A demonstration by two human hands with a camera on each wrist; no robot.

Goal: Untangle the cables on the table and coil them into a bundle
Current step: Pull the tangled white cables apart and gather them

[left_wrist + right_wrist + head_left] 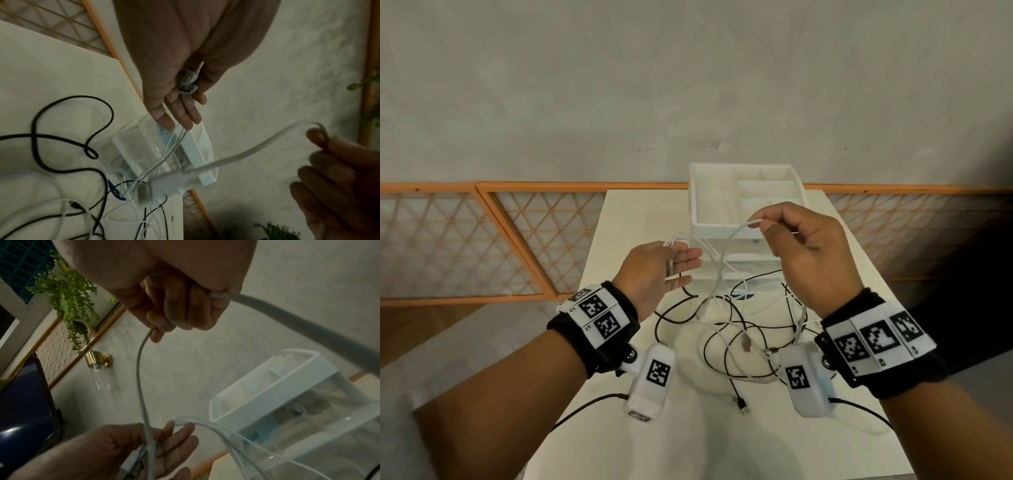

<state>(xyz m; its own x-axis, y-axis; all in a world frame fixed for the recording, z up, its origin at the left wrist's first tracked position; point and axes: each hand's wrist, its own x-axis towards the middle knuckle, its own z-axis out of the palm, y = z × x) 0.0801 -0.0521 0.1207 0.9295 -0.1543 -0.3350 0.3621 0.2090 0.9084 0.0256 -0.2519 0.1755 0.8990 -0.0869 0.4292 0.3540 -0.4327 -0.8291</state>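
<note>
Cable is the thing in play: a white cable [726,246] arcs between both raised hands above the tangle [743,342] on the table [619,428]. Right hand [808,246] pinches it at two o'clock; left hand [657,270], at ten o'clock, lies flat-fingered, loops and a plug resting across its palm. The next loop likely swings leftward.

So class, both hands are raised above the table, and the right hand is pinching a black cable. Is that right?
Not quite: the cable pinched by the right hand is the white cable, not a black one, as the head view shows. Both hands are indeed raised above the table.
</note>
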